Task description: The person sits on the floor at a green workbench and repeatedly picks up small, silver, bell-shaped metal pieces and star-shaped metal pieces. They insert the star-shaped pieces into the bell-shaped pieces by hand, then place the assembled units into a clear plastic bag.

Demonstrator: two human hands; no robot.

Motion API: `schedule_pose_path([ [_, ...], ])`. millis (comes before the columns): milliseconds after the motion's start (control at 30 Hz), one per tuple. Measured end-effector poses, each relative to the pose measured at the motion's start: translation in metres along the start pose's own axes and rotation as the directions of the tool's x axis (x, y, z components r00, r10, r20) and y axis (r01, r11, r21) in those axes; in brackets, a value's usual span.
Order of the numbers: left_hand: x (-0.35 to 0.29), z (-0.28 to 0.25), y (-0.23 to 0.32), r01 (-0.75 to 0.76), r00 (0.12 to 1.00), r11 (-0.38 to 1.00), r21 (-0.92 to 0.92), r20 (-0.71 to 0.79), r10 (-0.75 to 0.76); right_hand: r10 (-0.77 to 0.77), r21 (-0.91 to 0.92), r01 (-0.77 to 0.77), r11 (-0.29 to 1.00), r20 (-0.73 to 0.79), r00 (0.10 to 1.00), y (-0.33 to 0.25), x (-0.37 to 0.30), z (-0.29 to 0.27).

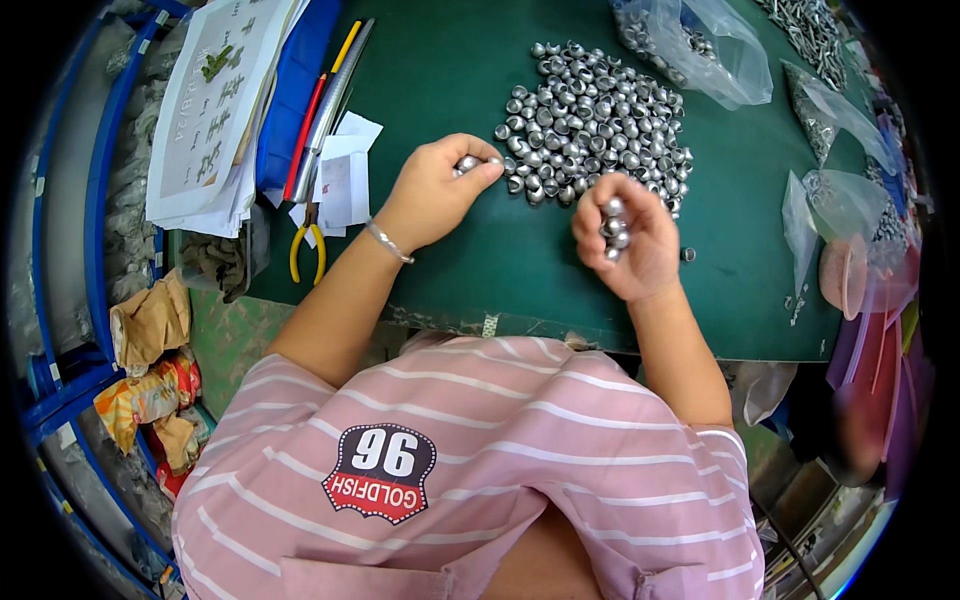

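A wide heap of small, round, hollow metal caps (600,125) lies on the green tabletop, silver-grey and shiny, some with their openings showing. My left hand (437,188) is at the heap's left edge, its fingers curled around a few of these caps, with thumb and forefinger close to the nearest loose ones. At the near right side of the heap, my right hand (636,238) is turned partly palm-up and cups several caps against its curled fingers. One single cap (687,254) rests on the table just right of that hand.
Papers (215,110) and a blue folder (290,95) lie at the left, beside a red pencil (305,140) and yellow-handled pliers (308,250). Plastic bags of metal parts (700,45) line the far right. A pink cup (843,275) stands near the right edge. Blue shelving (98,180) rises at left.
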State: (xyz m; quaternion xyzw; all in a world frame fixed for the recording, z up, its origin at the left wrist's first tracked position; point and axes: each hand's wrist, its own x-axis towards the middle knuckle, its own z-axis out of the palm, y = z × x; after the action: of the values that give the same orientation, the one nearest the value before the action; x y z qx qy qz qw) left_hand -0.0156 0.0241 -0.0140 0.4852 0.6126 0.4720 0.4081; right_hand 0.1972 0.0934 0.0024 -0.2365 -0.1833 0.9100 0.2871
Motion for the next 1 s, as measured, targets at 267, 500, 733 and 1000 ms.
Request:
schedule_pose_path([
  [267, -0.006, 0.002, 0.012, 0.421, 0.904, 0.376, -0.826, 0.417, -0.096, -0.39, -0.885, 0.286, -0.367, 0.425, 0.816, -0.008, 0.023, 0.012],
  [500, -0.009, -0.004, 0.023, 0.327, 0.943, 0.377, -0.867, 0.27, -0.196, -0.381, -0.829, 0.151, -0.538, 0.399, 0.834, -0.003, 0.026, 0.013],
  [733, 0.005, 0.005, 0.007, -0.089, 0.986, 0.958, 0.274, -0.115, 0.124, -0.367, -0.898, 0.249, 0.362, 0.109, 0.924, -0.014, 0.019, 0.013],
  [1000, 0.014, 0.014, -0.002, -0.231, 0.954, 0.831, 0.507, -0.049, 0.295, 0.085, -0.039, -0.083, 0.996, 0.081, 0.993, -0.017, 0.008, 0.012],
])
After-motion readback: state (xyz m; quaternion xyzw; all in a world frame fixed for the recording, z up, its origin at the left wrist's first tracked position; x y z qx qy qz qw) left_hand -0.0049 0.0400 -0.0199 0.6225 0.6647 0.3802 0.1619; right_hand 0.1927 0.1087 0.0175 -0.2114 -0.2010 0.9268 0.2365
